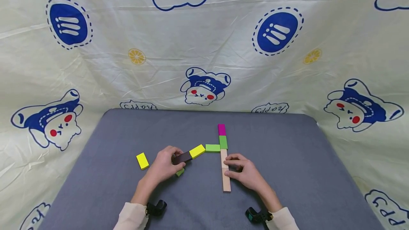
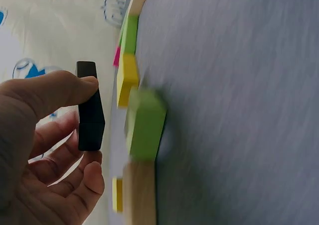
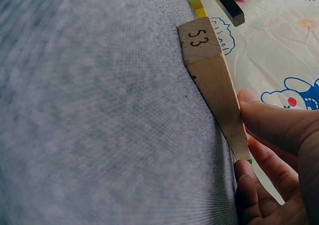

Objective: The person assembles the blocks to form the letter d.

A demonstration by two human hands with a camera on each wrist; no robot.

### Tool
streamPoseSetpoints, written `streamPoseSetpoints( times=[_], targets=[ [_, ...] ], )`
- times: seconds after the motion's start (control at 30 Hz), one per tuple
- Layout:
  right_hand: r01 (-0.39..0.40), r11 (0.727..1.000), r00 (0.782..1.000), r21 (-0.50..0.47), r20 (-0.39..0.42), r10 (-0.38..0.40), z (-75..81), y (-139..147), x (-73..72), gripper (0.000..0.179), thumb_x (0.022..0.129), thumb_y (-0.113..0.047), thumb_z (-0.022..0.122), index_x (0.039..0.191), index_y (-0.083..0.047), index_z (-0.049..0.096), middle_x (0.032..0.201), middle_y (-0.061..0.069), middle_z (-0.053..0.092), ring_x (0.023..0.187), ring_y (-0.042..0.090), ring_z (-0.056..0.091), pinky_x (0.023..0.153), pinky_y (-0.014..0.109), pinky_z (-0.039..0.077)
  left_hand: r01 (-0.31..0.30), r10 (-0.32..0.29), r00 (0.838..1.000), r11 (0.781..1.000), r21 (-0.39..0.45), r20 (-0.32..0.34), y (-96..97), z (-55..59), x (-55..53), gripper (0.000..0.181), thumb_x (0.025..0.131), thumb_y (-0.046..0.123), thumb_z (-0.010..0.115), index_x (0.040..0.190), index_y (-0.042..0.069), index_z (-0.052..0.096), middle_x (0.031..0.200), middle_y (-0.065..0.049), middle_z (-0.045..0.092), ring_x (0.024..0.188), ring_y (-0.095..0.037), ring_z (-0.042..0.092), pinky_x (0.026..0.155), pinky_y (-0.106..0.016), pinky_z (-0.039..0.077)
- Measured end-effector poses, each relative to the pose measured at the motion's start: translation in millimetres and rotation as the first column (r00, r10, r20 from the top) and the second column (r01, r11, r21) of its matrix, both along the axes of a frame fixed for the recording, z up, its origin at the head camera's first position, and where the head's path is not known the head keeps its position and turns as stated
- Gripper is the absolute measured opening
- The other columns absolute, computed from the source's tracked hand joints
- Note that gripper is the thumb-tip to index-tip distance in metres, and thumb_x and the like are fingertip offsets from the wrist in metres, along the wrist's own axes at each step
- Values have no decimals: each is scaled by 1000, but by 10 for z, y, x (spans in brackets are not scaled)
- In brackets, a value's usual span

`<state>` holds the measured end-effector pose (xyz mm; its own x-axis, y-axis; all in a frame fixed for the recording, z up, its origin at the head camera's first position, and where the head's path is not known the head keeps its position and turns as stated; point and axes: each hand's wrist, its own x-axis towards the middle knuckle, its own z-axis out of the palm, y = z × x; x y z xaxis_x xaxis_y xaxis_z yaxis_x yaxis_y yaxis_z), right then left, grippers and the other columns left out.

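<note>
My left hand (image 1: 166, 162) pinches a dark, nearly black block (image 1: 182, 158) between thumb and fingers, its far end beside a yellow block (image 1: 197, 151) in the head view. Under that hand, a green block (image 1: 180, 172) shows partly; the left wrist view adds a plain wooden block (image 2: 139, 195) beside it. My right hand (image 1: 246, 173) has its fingertips at two plain wooden blocks (image 1: 226, 182) laid end to end. One wooden end bears the number 53 in the right wrist view. Green blocks (image 1: 223, 142) and a magenta block (image 1: 222, 129) continue that line.
Another green block (image 1: 212, 148) lies crosswise between the yellow block and the straight line. A separate yellow block (image 1: 142, 161) sits left of my left hand. Grey cloth covers the table (image 1: 274, 137), with a printed curtain (image 1: 204, 45) behind its far edge.
</note>
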<state>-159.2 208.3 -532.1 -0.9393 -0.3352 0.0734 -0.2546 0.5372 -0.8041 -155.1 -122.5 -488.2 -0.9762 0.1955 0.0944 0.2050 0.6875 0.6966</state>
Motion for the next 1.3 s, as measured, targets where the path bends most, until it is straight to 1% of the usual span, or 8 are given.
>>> streamPoseSetpoints(
  times=[0.2, 0.33, 0.53, 0.67, 0.83, 1.0, 1.17, 1.3],
  targets=[
    [0, 1000, 1000, -4, -3, 0, 9, 6, 4, 33, 88, -25, 83, 118, -13, 78, 128, 4, 65, 113, 25, 60, 82, 27, 50, 56, -56, 998, 998, 13, -15, 187, -47, 55, 30, 84, 14, 84, 110, 9, 71, 102, -2, 64, 90, -16, 57, 79, -34, 53],
    [-1, 1000, 1000, -3, -2, 1, 11, 9, 6, 33, 88, -26, 82, 118, -13, 78, 128, 4, 65, 114, 26, 60, 83, 27, 50, 99, -99, 995, 995, 15, -18, 285, -53, 96, 31, 84, 15, 84, 111, 8, 71, 105, -4, 64, 92, -17, 57, 80, -34, 54],
    [-6, 1000, 1000, -2, -10, 6, 12, 9, 8, 33, 88, -25, 82, 118, -13, 78, 129, 5, 65, 113, 25, 60, 82, 27, 50, 160, -161, 987, 987, 20, 17, 396, -66, 146, 30, 86, 17, 82, 113, 9, 71, 104, -4, 65, 94, -17, 58, 83, -34, 54],
    [-8, 1000, 1000, -2, -19, 8, 11, 7, 7, 33, 88, -24, 82, 118, -12, 78, 128, 5, 65, 113, 25, 60, 82, 27, 50, 175, -176, 983, 984, 13, 43, 409, -88, 158, 29, 87, 17, 81, 112, 10, 71, 104, -3, 64, 93, -17, 57, 83, -35, 54],
    [-8, 1000, 1000, 5, -17, 8, 2, 6, 5, 33, 88, -26, 82, 119, -13, 78, 129, 5, 65, 114, 25, 60, 82, 27, 50, 164, -164, 986, 986, 5, 37, 358, -123, 162, 28, 86, 16, 81, 111, 10, 71, 103, -3, 64, 92, -16, 57, 83, -35, 53],
    [-10, 1000, 1000, 9, -14, 10, -8, 6, 3, 34, 89, -27, 82, 119, -13, 77, 129, 5, 65, 115, 26, 60, 82, 27, 50, 133, -133, 991, 991, -9, 22, 271, -128, 151, 27, 86, 16, 82, 110, 10, 71, 100, -3, 64, 89, -16, 57, 80, -34, 52],
    [-8, 1000, 1000, 8, -13, 8, 2, 0, 4, 34, 88, -25, 82, 119, -13, 78, 128, 4, 65, 115, 25, 60, 82, 27, 50, 73, -72, 997, 997, -25, 23, 183, -130, 132, 28, 85, 15, 83, 109, 8, 71, 101, -4, 64, 88, -16, 56, 79, -34, 52],
    [-5, 1000, 1000, 10, -7, 5, 13, -5, 9, 34, 88, -25, 83, 120, -13, 77, 129, 4, 65, 115, 25, 60, 83, 27, 50, 7, -7, 1000, 999, -34, 9, 143, -133, 118, 28, 83, 13, 84, 107, 6, 72, 99, -5, 66, 87, -16, 57, 78, -35, 53]
  ],
)
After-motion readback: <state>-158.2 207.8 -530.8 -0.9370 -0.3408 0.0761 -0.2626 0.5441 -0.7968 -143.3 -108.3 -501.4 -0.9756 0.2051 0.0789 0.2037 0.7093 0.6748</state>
